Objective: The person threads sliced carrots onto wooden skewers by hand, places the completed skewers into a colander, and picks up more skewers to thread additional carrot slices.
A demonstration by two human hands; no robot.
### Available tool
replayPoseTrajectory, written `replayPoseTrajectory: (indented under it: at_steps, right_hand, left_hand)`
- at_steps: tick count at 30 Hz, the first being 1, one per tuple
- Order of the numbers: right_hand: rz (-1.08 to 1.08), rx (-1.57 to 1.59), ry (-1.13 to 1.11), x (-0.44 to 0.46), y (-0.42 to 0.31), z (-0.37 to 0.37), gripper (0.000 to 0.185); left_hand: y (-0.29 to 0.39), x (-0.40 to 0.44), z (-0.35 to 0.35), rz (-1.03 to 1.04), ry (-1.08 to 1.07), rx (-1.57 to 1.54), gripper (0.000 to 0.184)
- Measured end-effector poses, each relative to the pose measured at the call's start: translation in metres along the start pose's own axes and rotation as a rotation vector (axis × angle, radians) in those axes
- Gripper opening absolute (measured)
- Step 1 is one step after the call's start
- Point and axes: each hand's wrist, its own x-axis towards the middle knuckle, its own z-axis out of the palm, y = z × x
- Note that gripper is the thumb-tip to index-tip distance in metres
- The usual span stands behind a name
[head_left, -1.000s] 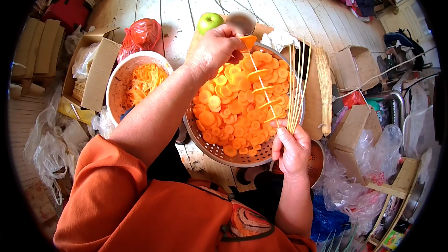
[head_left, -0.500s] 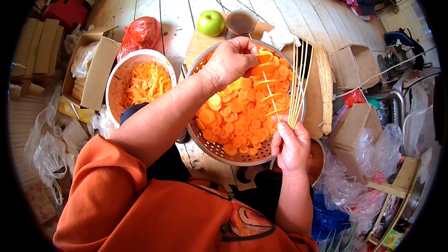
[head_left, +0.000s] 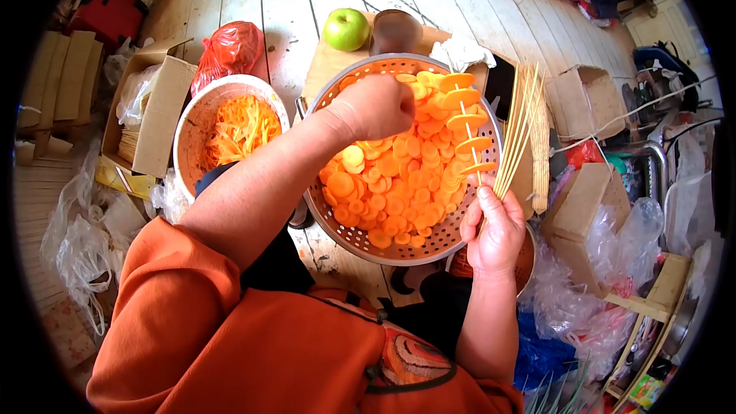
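Observation:
A metal colander (head_left: 360, 251) full of orange carrot slices (head_left: 399, 184) stands in front of me. My right hand (head_left: 494, 230), at its right rim, is closed round a bundle of thin wooden skewers (head_left: 518, 138). It also grips one separate skewer, on which several carrot slices (head_left: 474, 145) are threaded with gaps between them. Above the colander's upper left part, my left hand (head_left: 376, 107) is closed with its back toward me. Its fingertips are hidden, so whatever it may hold does not show. The left hand is apart from the threaded skewer.
A white bucket (head_left: 182, 134) of shredded carrot stands left, below a red plastic bag (head_left: 230, 50). A green apple (head_left: 346, 29) and a dark cup (head_left: 395, 31) are behind the colander. A larger skewer bundle (head_left: 540, 161) lies right, near cardboard boxes (head_left: 586, 111) and plastic bags.
My left hand has come away from the skewer's top and moved down-left over the slices. My right hand has shifted slightly right, and the threaded skewer with it.

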Motion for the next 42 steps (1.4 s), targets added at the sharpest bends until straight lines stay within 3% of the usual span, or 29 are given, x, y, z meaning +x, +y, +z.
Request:
replayPoseTrajectory:
  at_steps: [2,4,14,16,18,19,20,22,23,25,42]
  right_hand:
    - [0.014,-0.009,-0.007,-0.001,-0.001,0.002,0.016]
    - [0.025,-0.036,-0.011,-0.002,-0.001,0.004,0.016]
    - [0.037,-0.052,-0.055,-0.003,-0.001,0.003,0.016]
    - [0.021,-0.054,-0.036,-0.004,-0.001,0.004,0.016]
    - [0.022,-0.054,-0.059,-0.005,-0.002,0.003,0.016]
    - [0.024,-0.056,-0.083,-0.006,-0.002,0.003,0.016]
    - [0.020,-0.056,-0.086,-0.007,-0.003,0.003,0.016]
    - [0.056,-0.096,-0.158,-0.009,-0.005,0.003,0.017]
    - [0.049,-0.104,-0.155,-0.009,-0.004,0.002,0.017]
    - [0.050,-0.105,-0.160,-0.009,-0.003,0.003,0.017]
    - [0.071,-0.117,-0.169,-0.009,0.000,0.003,0.016]
  left_hand:
    - [0.009,-0.004,0.010,-0.120,-0.275,0.368,0.024]
    - [0.021,-0.013,0.019,-0.111,-0.368,0.510,0.023]
    - [0.019,-0.014,0.043,-0.003,-0.301,0.551,0.021]
    - [0.013,-0.008,0.037,0.004,-0.345,0.446,0.016]
    - [0.002,-0.003,0.022,0.053,-0.209,0.163,0.013]
    - [0.004,-0.004,0.011,-0.017,-0.074,0.012,0.014]
    - [0.007,-0.003,-0.002,-0.199,-0.065,-0.337,0.011]
    - [-0.003,0.004,-0.009,-0.229,0.137,-0.823,0.008]
    - [-0.007,0.007,-0.011,-0.226,0.142,-0.822,0.008]
    - [-0.009,0.009,-0.017,-0.173,0.259,-1.327,0.011]
    - [-0.009,0.004,-0.026,-0.218,0.406,-1.490,0.015]
